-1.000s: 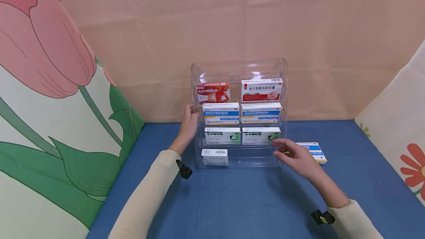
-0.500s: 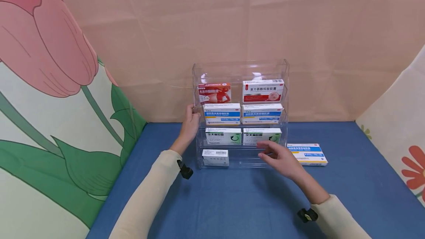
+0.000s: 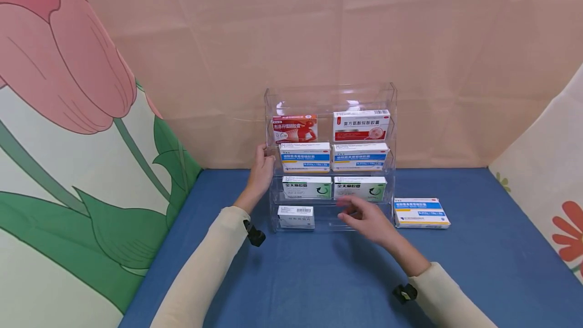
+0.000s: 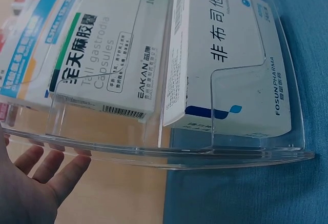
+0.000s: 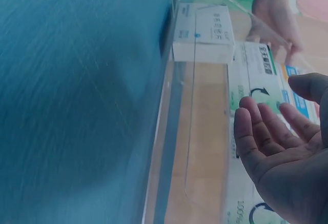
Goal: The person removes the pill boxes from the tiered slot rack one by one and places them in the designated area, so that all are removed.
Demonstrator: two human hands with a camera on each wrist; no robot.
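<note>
A clear acrylic tiered display rack (image 3: 314, 96) stands on the table with medicine boxes on its tiers. My left hand (image 3: 260, 173) grips the rack's left side; in the left wrist view its fingers (image 4: 69, 175) reach past the clear edge. My right hand (image 3: 366, 220), holding nothing, hovers before the bottom tier with fingers loosely bent. Behind its fingertips is a white-and-green capsule box (image 3: 360, 186), one of two on that tier. At the left of the bottom tier sits a small white medicine box (image 3: 296, 217), whose printed front shows in the left wrist view.
A blue-and-white medicine box (image 3: 421, 212) lies flat on the blue tablecloth (image 3: 291, 287), right of the rack. Two similar boxes (image 3: 305, 157) fill the second tier. Above them are a red box (image 3: 295, 129) and a white-and-red box (image 3: 361, 125). A pink cloth hangs behind.
My right hand has moved left from beside the flat blue-and-white box to the front of the bottom tier, uncovering that box. My left hand stays at the rack's side.
</note>
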